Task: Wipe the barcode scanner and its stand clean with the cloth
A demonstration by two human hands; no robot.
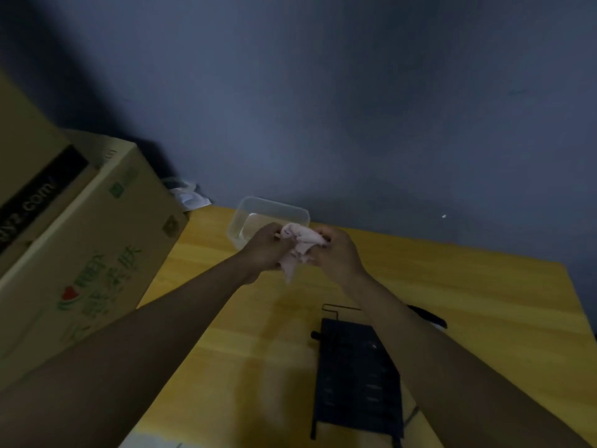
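Pale cloth (298, 250) bunched between left hand (265, 250) and right hand (339, 253), both clenched on it, above yellow surface (484, 302) beside clear tub (271, 215). Black stand (352, 367) flat on surface, under right forearm.

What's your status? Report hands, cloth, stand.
Both hands, left and right, gripping the cloth above the tub. Stand flat on the table, untouched. Right forearm crosses over it; scanner not clearly seen.
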